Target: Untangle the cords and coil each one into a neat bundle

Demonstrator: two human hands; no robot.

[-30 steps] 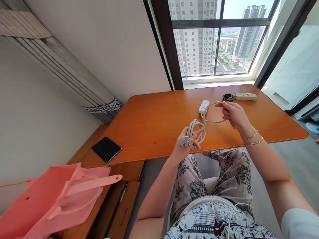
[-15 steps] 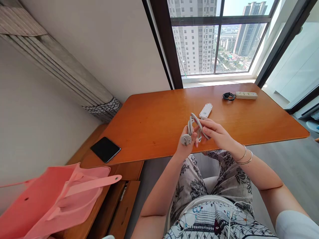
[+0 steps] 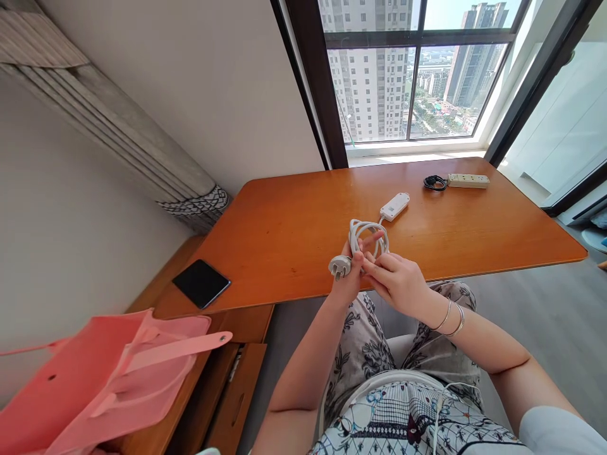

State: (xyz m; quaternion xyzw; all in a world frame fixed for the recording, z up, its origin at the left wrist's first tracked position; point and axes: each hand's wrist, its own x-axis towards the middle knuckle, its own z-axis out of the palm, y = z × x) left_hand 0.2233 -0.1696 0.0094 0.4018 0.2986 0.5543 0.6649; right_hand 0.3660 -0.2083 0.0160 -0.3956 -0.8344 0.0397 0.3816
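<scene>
A white power cord [image 3: 359, 229] is coiled in several loops above the near edge of the table. My left hand [image 3: 351, 278] is closed around the lower left of the coil, and the plug [image 3: 339, 267] with its metal prongs sticks out on the left side. From the right, my right hand [image 3: 397, 281] pinches the lower part of the loops, its fingertips meeting those of the left hand. The cord runs from the coil up to a white power strip [image 3: 394, 206] lying on the tabletop.
On the wooden table [image 3: 284, 234], a second power strip [image 3: 468, 181] with a black cord [image 3: 435, 183] lies far right. A dark tablet [image 3: 201, 284] rests at the left. Beyond it, a pink bag [image 3: 133, 373] stands by an open drawer [image 3: 237, 398]. A window [image 3: 412, 88] rises behind.
My right hand has moved down and left to the coil's lower part. The loops sit more rounded, the plug has shifted left, and the white power strip has turned and moved slightly right.
</scene>
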